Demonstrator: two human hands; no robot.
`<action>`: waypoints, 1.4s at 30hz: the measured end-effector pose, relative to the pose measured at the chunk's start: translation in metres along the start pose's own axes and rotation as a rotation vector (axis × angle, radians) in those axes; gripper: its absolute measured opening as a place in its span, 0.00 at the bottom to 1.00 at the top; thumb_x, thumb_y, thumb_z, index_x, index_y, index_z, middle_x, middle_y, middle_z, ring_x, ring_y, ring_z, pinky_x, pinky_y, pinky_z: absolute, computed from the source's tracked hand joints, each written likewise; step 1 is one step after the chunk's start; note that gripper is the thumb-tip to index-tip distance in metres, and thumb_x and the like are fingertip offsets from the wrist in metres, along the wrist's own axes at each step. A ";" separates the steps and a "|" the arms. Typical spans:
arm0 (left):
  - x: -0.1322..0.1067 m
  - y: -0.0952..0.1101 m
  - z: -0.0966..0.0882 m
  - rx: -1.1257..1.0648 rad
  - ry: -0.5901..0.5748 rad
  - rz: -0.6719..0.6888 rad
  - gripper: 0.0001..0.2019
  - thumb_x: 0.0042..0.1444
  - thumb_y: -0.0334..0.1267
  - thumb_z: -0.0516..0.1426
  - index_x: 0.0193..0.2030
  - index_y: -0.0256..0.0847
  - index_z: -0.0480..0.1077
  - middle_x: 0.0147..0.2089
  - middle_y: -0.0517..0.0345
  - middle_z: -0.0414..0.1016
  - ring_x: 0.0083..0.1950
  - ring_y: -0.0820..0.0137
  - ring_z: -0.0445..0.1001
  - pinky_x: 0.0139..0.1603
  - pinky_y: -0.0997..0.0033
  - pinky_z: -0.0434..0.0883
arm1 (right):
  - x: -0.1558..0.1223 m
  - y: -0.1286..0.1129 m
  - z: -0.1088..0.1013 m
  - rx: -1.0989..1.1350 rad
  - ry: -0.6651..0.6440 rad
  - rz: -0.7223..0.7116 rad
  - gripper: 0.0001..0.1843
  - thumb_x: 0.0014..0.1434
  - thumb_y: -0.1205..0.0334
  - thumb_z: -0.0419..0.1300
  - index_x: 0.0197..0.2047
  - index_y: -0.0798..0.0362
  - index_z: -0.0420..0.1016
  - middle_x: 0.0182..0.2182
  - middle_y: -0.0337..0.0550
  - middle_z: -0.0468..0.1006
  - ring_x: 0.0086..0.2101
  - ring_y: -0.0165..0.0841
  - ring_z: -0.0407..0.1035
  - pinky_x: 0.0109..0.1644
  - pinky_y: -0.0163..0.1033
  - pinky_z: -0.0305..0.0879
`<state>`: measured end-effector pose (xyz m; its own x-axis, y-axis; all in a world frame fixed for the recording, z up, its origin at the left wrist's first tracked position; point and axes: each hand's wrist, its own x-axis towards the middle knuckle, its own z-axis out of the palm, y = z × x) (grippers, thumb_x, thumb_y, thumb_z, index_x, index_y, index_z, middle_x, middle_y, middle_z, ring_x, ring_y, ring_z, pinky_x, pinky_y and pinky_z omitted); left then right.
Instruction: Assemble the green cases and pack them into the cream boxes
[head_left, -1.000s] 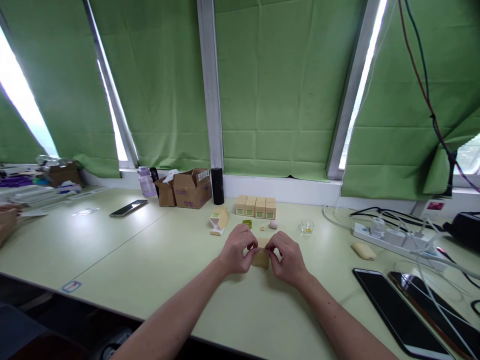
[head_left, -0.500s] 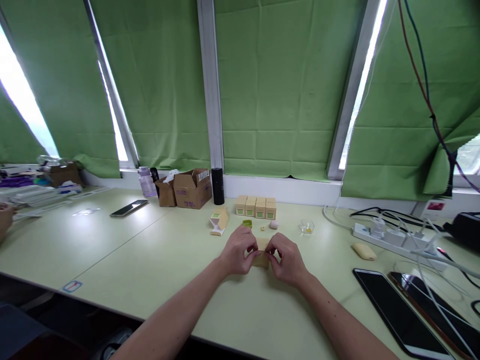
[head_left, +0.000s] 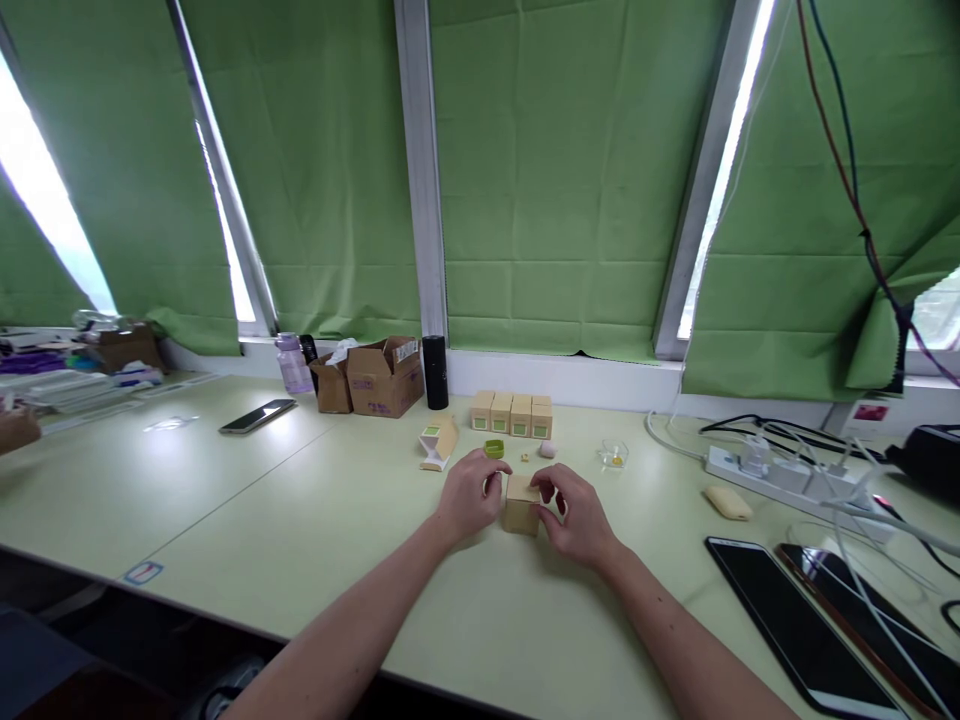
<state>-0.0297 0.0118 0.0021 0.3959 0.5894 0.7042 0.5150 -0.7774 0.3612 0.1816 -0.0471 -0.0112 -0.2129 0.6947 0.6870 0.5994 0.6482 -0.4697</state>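
Observation:
A small brown cardboard box (head_left: pixel 520 506) stands upright on the table between my hands, its top closed. My right hand (head_left: pixel 576 515) grips the box's right side, thumb low and index finger by the top edge. At the upper left corner is my left hand (head_left: pixel 471 493), fingers curved and apart, holding nothing; whether a fingertip touches the box I cannot tell. Just beyond lie a green ring-shaped piece (head_left: pixel 493 449), a tiny yellow piece (head_left: pixel 524 457) and a pale pink lump (head_left: pixel 548 450).
Several small boxes (head_left: pixel 511 414) stand in a row at the back. An opened small carton (head_left: pixel 439 442) lies left of them, a clear dish (head_left: pixel 614 455) to the right. Phones (head_left: pixel 795 620), a power strip (head_left: pixel 795 482) and cables occupy the right. Larger cardboard boxes (head_left: pixel 384 380) sit back left.
Both hands were pinching at the box's front and top; now my left hand has drawn back left, and my right hand has shifted to the right side. More of the box shows.

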 end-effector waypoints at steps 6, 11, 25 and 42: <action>-0.001 0.001 -0.001 0.044 -0.016 -0.029 0.10 0.56 0.27 0.54 0.34 0.39 0.77 0.30 0.55 0.70 0.32 0.68 0.70 0.34 0.68 0.63 | 0.001 0.012 0.004 -0.022 0.019 0.192 0.16 0.54 0.68 0.58 0.47 0.48 0.69 0.33 0.39 0.73 0.32 0.35 0.69 0.34 0.38 0.63; -0.002 0.005 -0.002 0.030 -0.070 0.002 0.09 0.55 0.26 0.54 0.31 0.39 0.75 0.30 0.55 0.69 0.32 0.68 0.70 0.33 0.69 0.62 | 0.004 0.017 0.006 -0.116 0.078 0.348 0.11 0.59 0.64 0.55 0.46 0.47 0.67 0.29 0.36 0.72 0.31 0.35 0.68 0.35 0.39 0.62; -0.001 0.000 0.003 0.091 -0.184 -0.190 0.15 0.60 0.29 0.55 0.48 0.41 0.80 0.39 0.52 0.75 0.39 0.64 0.76 0.42 0.65 0.70 | 0.001 0.003 -0.002 -0.070 -0.015 0.149 0.20 0.52 0.68 0.59 0.50 0.48 0.67 0.35 0.37 0.70 0.28 0.31 0.64 0.31 0.35 0.59; -0.002 0.008 0.002 0.076 -0.221 -0.107 0.08 0.59 0.31 0.58 0.38 0.41 0.80 0.34 0.54 0.72 0.36 0.66 0.73 0.38 0.67 0.67 | 0.003 0.016 0.005 -0.245 0.040 0.463 0.12 0.61 0.67 0.54 0.48 0.45 0.64 0.32 0.36 0.76 0.33 0.36 0.72 0.32 0.36 0.55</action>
<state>-0.0250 0.0049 0.0018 0.4883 0.7078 0.5105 0.6151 -0.6941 0.3739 0.1868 -0.0328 -0.0191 0.1442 0.8757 0.4609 0.7874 0.1805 -0.5894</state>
